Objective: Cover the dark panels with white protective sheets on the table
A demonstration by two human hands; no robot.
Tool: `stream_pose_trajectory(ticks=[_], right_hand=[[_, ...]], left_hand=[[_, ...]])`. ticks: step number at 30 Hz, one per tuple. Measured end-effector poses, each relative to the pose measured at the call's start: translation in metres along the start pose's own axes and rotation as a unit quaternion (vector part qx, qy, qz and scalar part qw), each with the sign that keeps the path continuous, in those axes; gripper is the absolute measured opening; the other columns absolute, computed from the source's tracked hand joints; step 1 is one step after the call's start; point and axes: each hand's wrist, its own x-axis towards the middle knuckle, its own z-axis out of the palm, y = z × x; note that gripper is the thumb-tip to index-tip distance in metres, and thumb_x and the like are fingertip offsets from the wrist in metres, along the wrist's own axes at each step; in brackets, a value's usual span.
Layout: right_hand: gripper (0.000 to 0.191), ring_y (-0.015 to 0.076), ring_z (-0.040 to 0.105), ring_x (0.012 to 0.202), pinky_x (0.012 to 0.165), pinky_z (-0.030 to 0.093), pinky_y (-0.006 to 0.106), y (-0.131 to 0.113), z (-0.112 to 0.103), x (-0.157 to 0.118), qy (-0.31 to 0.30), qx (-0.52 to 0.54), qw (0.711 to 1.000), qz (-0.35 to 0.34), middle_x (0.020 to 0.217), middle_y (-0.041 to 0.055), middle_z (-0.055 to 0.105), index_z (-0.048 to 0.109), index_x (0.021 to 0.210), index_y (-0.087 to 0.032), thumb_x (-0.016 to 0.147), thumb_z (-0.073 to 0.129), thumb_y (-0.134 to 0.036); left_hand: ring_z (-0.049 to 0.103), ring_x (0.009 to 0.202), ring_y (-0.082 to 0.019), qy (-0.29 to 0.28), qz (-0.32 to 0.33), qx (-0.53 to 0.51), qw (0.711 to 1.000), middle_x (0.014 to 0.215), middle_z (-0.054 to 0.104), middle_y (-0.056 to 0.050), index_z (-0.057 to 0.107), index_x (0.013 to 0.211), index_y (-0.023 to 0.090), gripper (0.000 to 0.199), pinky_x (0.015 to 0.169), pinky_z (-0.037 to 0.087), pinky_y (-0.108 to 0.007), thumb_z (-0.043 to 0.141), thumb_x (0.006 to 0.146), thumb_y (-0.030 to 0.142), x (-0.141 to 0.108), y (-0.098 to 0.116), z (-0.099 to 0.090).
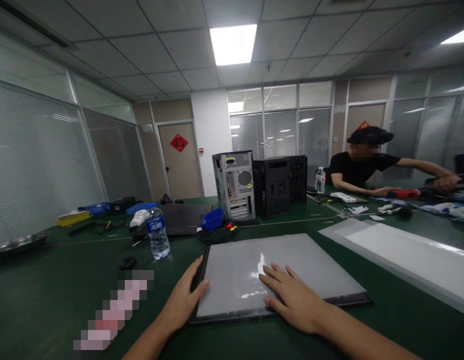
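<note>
Right hand (294, 298) spread on panel (232, 270)

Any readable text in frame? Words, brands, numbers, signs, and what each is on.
"冰露": near bottle, blue label; soft, but that's how it reads.
"福": red diamond on the left door; blurred, likely reading.
Too small or blurred: far bottle label, tower stickers, red wall box.
Pixelated: pink strip.
Panel: no text visible.
No numbers readable.
</note>
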Motion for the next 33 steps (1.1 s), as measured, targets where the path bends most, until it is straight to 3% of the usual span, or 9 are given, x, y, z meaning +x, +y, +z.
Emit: stream_pose_trajectory(ticks=[3,6,12,16,19,25,33], right_hand=[[0.069,0.0295,0.015,0.150,0.121,0.006,0.056,-0.002,0.001,0.002,-0.003,0.012,1.000,0.012,0.161,0.0069,0.025,0.035,0.154,-0.029,0.095,0.034,-0.064],[0.067,0.0294,0.014,0.150,0.121,0.005,0.055,-0.005,0.002,0.004,0.000,0.009,1.000,0.016,0.161,0.0053,0.025,0.036,0.154,-0.030,0.096,0.033,-0.064],[0.066,0.0312,0.017,0.149,0.120,0.009,0.058,-0.011,0.003,0.003,-0.003,0.009,1.000,0.005,0.161,0.0034,0.027,0.038,0.152,-0.034,0.096,0.030,-0.066],[0.069,0.0324,0.017,0.149,0.119,0.009,0.060,-0.011,0.003,0.002,0.000,0.017,1.000,0.001,0.161,0.0040,0.028,0.037,0.153,-0.034,0.094,0.032,-0.070],[0.073,0.0326,0.008,0.151,0.119,0.001,0.062,-0.010,0.004,0.001,-0.002,0.015,1.000,-0.008,0.163,0.0048,0.020,0.031,0.155,-0.035,0.093,0.032,-0.072],[0.080,0.0366,-0.005,0.149,0.113,-0.013,0.067,-0.008,0.005,-0.001,-0.016,0.011,0.999,-0.044,0.164,0.0069,0.005,0.019,0.157,-0.034,0.090,0.041,-0.072],[0.085,0.0435,-0.002,0.146,0.108,-0.011,0.075,-0.013,-0.003,-0.006,-0.051,0.013,0.997,-0.054,0.161,0.0095,0.008,0.020,0.157,-0.034,0.086,0.044,-0.075]], left_hand=[[0.025,0.148,-0.032,-0.063,0.013,0.079,0.995,0.159,0.034,-0.013,0.041,0.151,0.018,0.071,0.121,0.019,-0.054,0.054,0.089,0.049,0.004,0.006,0.002],[0.024,0.149,-0.031,-0.089,0.016,0.108,0.990,0.159,0.033,-0.012,0.046,0.148,0.018,0.064,0.122,0.017,-0.054,0.053,0.087,0.036,0.005,0.009,0.002],[0.020,0.150,-0.025,-0.116,0.020,0.116,0.986,0.160,0.029,-0.009,0.048,0.147,0.016,0.071,0.123,0.015,-0.051,0.047,0.075,0.013,0.007,0.007,0.002],[0.022,0.149,-0.026,-0.106,0.033,0.124,0.986,0.160,0.030,-0.011,0.047,0.147,0.017,0.056,0.122,0.016,-0.054,0.040,0.093,0.028,0.007,0.000,0.006],[0.023,0.149,-0.027,-0.095,0.037,0.129,0.986,0.160,0.030,-0.010,0.045,0.149,0.020,0.054,0.122,0.017,-0.055,0.037,0.099,0.038,0.007,-0.001,0.008],[0.015,0.150,-0.028,-0.112,0.056,0.174,0.977,0.162,0.019,-0.010,0.035,0.154,0.023,0.063,0.122,0.015,-0.054,0.029,0.101,0.055,0.004,0.002,0.010],[0.013,0.148,-0.033,-0.141,0.061,0.197,0.968,0.161,0.014,-0.011,0.032,0.154,0.022,0.066,0.119,0.020,-0.057,0.028,0.099,0.058,-0.007,0.017,0.005]])
